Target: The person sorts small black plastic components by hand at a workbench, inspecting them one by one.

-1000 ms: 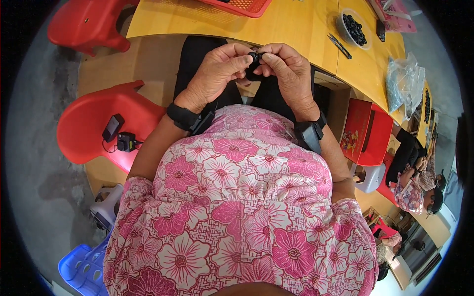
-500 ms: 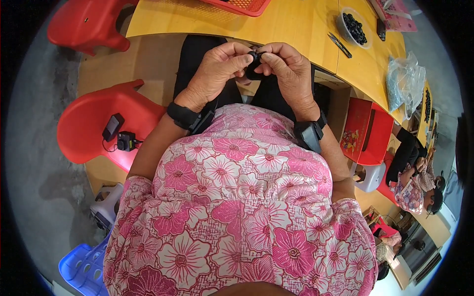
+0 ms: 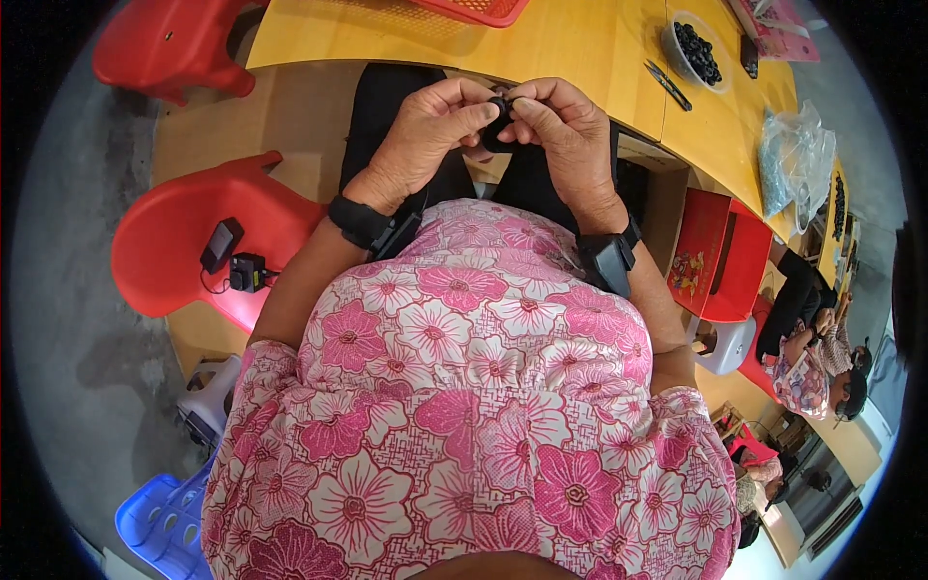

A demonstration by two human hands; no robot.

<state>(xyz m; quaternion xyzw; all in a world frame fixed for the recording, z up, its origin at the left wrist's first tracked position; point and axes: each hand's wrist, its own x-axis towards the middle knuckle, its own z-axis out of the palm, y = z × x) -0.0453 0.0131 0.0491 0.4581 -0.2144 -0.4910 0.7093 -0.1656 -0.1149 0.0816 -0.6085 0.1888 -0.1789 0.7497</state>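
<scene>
My left hand (image 3: 432,130) and my right hand (image 3: 564,133) meet over my lap, just short of the table's near edge. Between their fingertips is a small black round piece (image 3: 500,109), pinched from both sides by thumbs and forefingers. Its exact kind is too small to make out, and the fingers cover part of it. On the table to the right, a clear plastic bowl (image 3: 674,60) holds many small black pieces. Beside that bowl lies a pair of dark-handled snips (image 3: 668,85).
The yellow table (image 3: 580,48) carries a red basket (image 3: 498,12) and a clear plastic bag (image 3: 800,159). An open red box (image 3: 717,256) stands below its right side. A red chair (image 3: 184,246) with small black devices is at my left. Other people (image 3: 812,358) sit far right.
Both hands stay almost in place, with only a slight shift of the fingers around the black piece. The bowl and snips appear a little shifted in the picture.
</scene>
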